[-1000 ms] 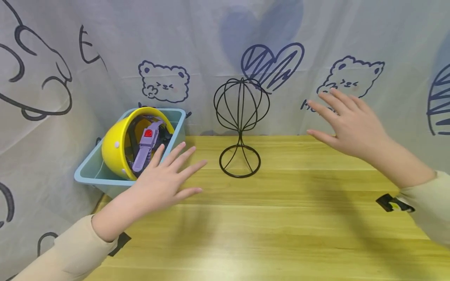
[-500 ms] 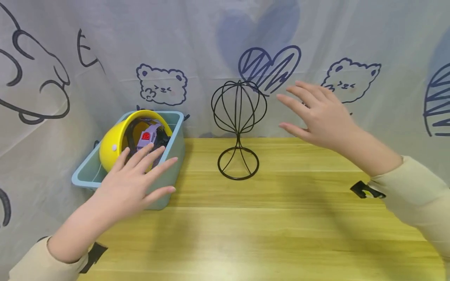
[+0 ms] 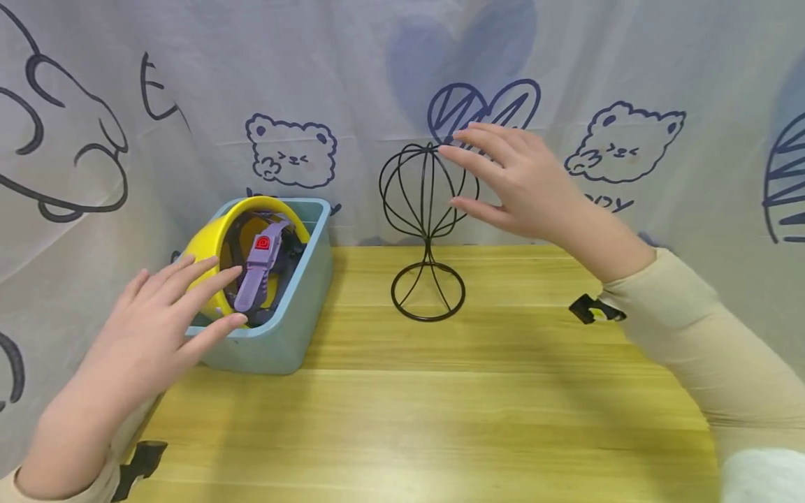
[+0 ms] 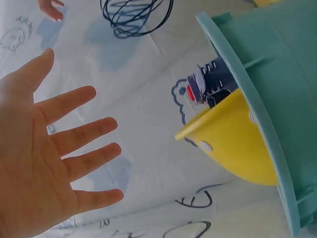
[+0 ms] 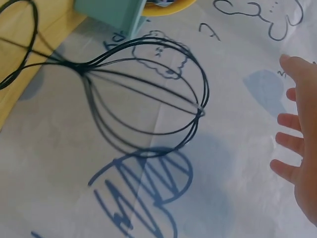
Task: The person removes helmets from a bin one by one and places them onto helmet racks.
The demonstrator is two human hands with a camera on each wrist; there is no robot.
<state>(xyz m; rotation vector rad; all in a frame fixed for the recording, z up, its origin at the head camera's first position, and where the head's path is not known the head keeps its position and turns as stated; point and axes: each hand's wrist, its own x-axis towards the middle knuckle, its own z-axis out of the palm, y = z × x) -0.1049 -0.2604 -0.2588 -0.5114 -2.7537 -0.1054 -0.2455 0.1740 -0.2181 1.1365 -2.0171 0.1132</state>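
Note:
A yellow helmet lies tilted on its side in a light blue bin at the left, its hollow facing right. Inside it shows a purple strap with a red button. My left hand is held with fingers spread over the bin's near left side; in the left wrist view its palm is bare, with a gap to the helmet. A black wire stand with a round cage top stands upright mid-table. My right hand, fingers extended, hovers by the cage's upper right; the right wrist view shows them apart.
The wooden table spans the front. A white curtain printed with bears and hearts hangs behind the bin and stand, and along the left side. A black wrist mount sits under the right sleeve.
My left hand has moved left and down, from the bin's right side to its near left. My right hand has moved left, up to the wire stand. Helmet, bin and stand have stayed put.

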